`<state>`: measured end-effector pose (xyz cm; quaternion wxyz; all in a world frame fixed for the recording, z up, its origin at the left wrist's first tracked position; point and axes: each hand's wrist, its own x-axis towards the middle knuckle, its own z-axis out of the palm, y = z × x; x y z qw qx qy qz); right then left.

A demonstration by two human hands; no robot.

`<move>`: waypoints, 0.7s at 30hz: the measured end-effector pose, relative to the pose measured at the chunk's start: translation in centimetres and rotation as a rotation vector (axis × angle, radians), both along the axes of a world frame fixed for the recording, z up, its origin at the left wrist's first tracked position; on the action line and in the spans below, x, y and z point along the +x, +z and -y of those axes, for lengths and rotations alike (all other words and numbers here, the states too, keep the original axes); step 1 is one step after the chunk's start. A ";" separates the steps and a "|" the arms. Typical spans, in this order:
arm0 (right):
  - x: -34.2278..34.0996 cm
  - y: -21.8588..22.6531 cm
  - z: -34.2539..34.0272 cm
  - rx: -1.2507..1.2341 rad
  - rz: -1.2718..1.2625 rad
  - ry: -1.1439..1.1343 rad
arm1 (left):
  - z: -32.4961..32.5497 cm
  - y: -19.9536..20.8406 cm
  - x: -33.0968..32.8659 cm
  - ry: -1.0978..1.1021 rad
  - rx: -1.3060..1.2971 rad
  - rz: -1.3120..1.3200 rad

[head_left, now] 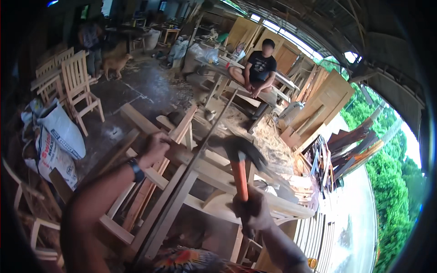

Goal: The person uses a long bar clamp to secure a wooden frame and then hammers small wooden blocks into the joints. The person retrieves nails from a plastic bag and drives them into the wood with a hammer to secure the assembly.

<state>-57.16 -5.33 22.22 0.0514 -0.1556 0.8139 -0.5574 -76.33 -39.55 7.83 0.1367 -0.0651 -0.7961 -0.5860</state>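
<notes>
My right hand (pixel 256 210) is closed round the handle of a claw hammer (pixel 239 177), which has an orange shaft and a dark head. The hammer is raised over a pale wooden frame (pixel 216 175), and its head is blurred. To the left, my left hand (pixel 154 149) has its fingers curled on a wooden piece (pixel 180 154) of that framework; the fingertips are partly hidden. A long narrow strip of wood (pixel 175 207) runs slantwise between my two hands.
Wooden chairs (pixel 79 86) and stuffed white sacks (pixel 57 141) stand at left. A person (pixel 261 68) sits on a bench ahead, and a dog (pixel 116 64) is farther back. Wood panels (pixel 325 107) and stacked offcuts (pixel 321 157) lean at right. Shavings cover part of the floor.
</notes>
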 end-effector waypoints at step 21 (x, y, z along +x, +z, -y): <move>23.3 -23.3 -12.5 -0.209 0.600 -0.039 | -6.3 26.9 25.4 -0.089 -0.149 0.410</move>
